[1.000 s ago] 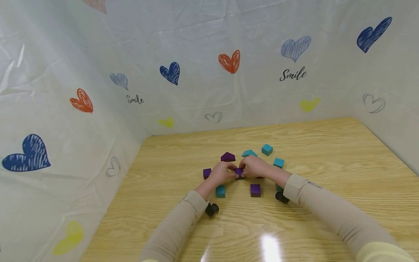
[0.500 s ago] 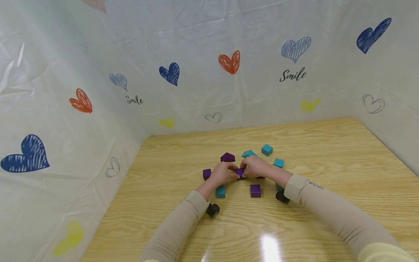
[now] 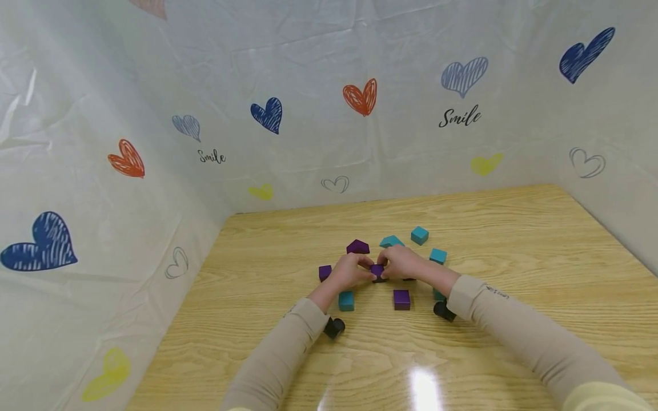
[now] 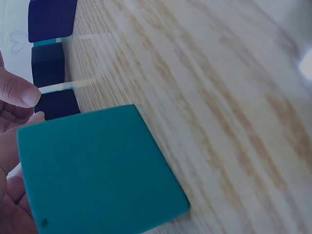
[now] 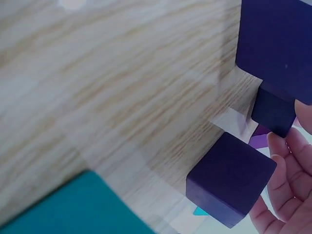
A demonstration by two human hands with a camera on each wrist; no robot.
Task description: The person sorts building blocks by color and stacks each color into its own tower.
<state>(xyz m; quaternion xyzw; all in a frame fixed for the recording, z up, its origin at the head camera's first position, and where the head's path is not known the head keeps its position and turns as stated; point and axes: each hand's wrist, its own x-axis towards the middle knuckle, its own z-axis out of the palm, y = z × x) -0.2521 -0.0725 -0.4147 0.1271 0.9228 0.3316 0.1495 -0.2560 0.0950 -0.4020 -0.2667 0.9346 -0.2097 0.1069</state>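
A purple cube [image 3: 377,273] stands on the table between my two hands. My left hand [image 3: 350,270] has its curled fingers and thumb on the cube's left side. From the right, my right hand [image 3: 402,263] pinches at the same cube, fingertips bent against it. In the left wrist view, a thumb [image 4: 29,95] lies right at the dark cube [image 4: 57,104]. The right wrist view has fingertips [image 5: 278,144] close against the small dark cube [image 5: 274,109]. Another purple block, mostly hidden, sits under my right hand.
A purple cube [image 3: 401,299] and a teal block [image 3: 346,301] lie nearer me. Another purple block [image 3: 325,273] is left. Behind are a purple roof-shaped block [image 3: 357,246], a teal angled block [image 3: 392,241] and teal cubes [image 3: 419,235]. Printed sheeting [image 3: 303,154] encloses the table.
The purple cube between my hands has shifted slightly to the right, and both hands with it. The surrounding blocks have stayed in place.
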